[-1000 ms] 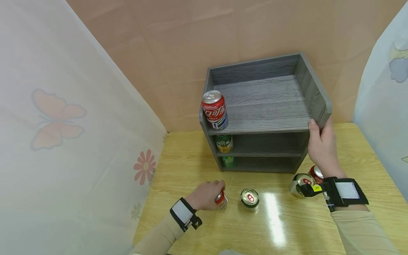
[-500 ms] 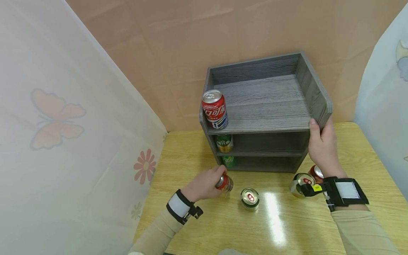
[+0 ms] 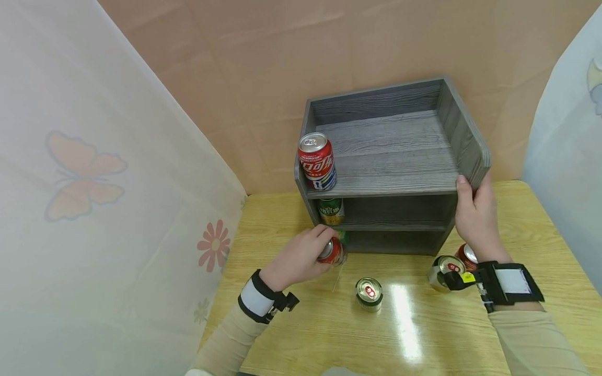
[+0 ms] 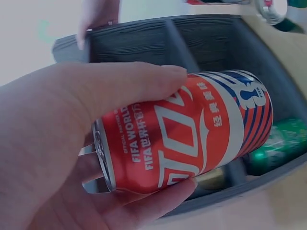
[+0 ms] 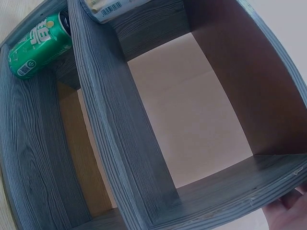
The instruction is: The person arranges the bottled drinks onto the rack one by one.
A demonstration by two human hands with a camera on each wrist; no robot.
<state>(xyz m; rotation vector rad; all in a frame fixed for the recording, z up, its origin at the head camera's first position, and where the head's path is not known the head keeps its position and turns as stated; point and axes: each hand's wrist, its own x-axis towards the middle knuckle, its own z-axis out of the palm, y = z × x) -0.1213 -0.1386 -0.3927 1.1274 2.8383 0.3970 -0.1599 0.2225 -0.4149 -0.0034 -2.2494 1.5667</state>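
My left hand grips a red cola can, thumb on one side and fingers on the other. It holds the can tilted at the lower left front of a grey wooden shelf. Just behind that can, a green can lies in the left corner of the bottom tier, mostly hidden in the head view. My right hand holds the shelf's right side panel, thumb at the front edge. Another red cola can stands at the top tier's left front, and a green-and-gold can occupies the middle tier's left.
A gold-topped can stands on the wooden table before the shelf. By my right wrist are a second gold-topped can and a red can, both partly covered. Cloth hangs behind and at both sides.
My left hand has lifted the red can from the table and carried it forward to the bottom tier's left front. My right hand stays on the shelf's side.
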